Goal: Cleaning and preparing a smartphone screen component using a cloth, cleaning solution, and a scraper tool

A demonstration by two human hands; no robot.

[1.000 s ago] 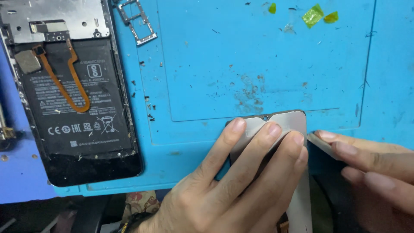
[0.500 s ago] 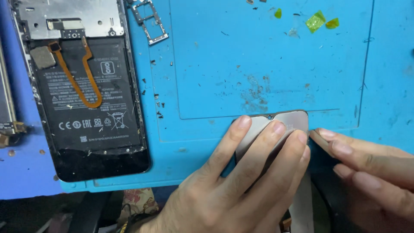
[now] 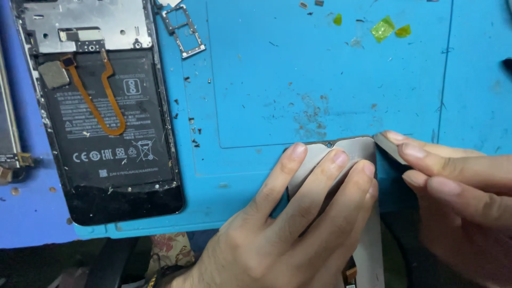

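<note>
An opened phone [image 3: 101, 112] lies at the far left on the work mat [image 3: 298, 69], a SIM tray [image 3: 184, 31] just right of it; a screen panel [image 3: 346, 160] sits near (under the left hand [image 3: 282, 229]), the right hand [image 3: 458, 197] at its right edge.

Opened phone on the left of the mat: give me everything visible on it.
The opened phone lies flat, back cover off, along the left edge of the blue mat, partly overhanging it. A silver metal shield plate covers the top; below sits a black battery with white markings. An orange flex cable loops across the battery from a small grey square pad. The bottom end is plain black. Its frame is dark. Neither hand touches it; a metal card tray lies just beside its upper right.
</note>
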